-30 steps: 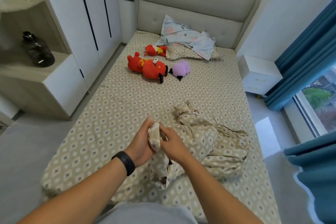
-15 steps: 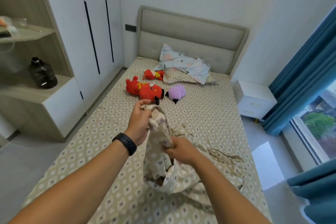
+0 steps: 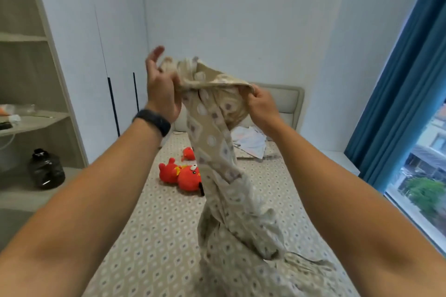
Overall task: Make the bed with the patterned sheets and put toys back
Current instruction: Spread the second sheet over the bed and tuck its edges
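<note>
At the far left we see open shelves (image 3: 29, 118) with a dark plastic jug (image 3: 47, 169) on the lower ledge, and beside them the white wardrobe doors (image 3: 96, 55). Our left hand (image 3: 161, 87), with a black band (image 3: 152, 120) on its wrist, is raised high and pinches the top edge of the patterned sheet (image 3: 217, 142) between thumb and palm, its fingers partly extended upward. The sheet stretches from there to our right hand (image 3: 261, 106), whose fingers curl round the same edge, and it hangs down between our hands in a twisted column to the bed (image 3: 156, 236), where it piles up. Behind it, on the mattress, lie two red plush toys (image 3: 181, 176) and a pale pillow (image 3: 251, 142) near the headboard (image 3: 287, 101). A blue curtain (image 3: 405, 94) frames the window on the right.
</note>
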`<state>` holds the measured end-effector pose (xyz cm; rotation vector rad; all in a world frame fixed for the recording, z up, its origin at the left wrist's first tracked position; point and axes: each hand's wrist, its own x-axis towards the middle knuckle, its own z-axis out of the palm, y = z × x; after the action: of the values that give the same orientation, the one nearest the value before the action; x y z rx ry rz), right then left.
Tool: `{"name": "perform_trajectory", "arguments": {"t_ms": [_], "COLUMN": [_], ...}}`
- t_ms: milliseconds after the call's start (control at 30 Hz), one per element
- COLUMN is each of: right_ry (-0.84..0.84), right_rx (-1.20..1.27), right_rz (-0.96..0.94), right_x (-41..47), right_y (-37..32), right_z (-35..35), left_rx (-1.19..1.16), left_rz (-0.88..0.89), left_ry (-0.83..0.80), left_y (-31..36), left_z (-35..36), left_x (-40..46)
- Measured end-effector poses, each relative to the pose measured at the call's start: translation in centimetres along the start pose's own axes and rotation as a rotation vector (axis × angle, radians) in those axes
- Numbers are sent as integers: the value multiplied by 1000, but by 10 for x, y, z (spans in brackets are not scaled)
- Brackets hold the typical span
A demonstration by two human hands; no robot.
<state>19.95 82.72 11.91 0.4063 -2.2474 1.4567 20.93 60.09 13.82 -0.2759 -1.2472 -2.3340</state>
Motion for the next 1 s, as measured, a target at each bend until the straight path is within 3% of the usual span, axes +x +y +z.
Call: {"name": "perform_trajectory", "arguments": {"t_ms": [67, 133, 300, 467, 500, 567, 633, 733, 800, 833, 900, 1000], "right_ry": [21, -21, -130, -159, -166, -123, -42, -232, -325, -322, -275, -173], "right_rx": [35, -109, -320, -387, -431, -575, -602, -318, 20, 86, 30, -164], "right_rz": [-19, -40, -37, 74, 91, 156, 269, 420, 586, 571, 467, 301], "right_x": [-3, -14, -43, -50, -52, -65, -85, -127, -160, -174, -205, -237], "right_y": [9, 23, 62, 82, 86, 94, 97, 93, 92, 91, 98, 113], "right_z": [-1, 5, 16, 1, 1, 6, 18, 37, 43, 43, 44, 43], "left_rx": [360, 647, 757, 1077, 1190, 1294, 1033, 413, 123, 38, 2, 177], "left_rz": [42, -52, -306, -165, -134, -279, -630, -1112, -1157, -1125, -1044, -889], "left_ry": [-35, -92, -449, -209, -215, -305, -415, -594, -564, -494, -396, -486], "left_y": [-33, -72, -131, -108, -99, -88, -88, -95, -114, -123, -136, -138], "left_z": [-26, -60, -102, -105, -102, -91, -76, -76, -87, -92, -98, -90], "left_x": [-35, -77, -163, -163, -164, -168, -180, -206, -223, -230, -245, -260]}}
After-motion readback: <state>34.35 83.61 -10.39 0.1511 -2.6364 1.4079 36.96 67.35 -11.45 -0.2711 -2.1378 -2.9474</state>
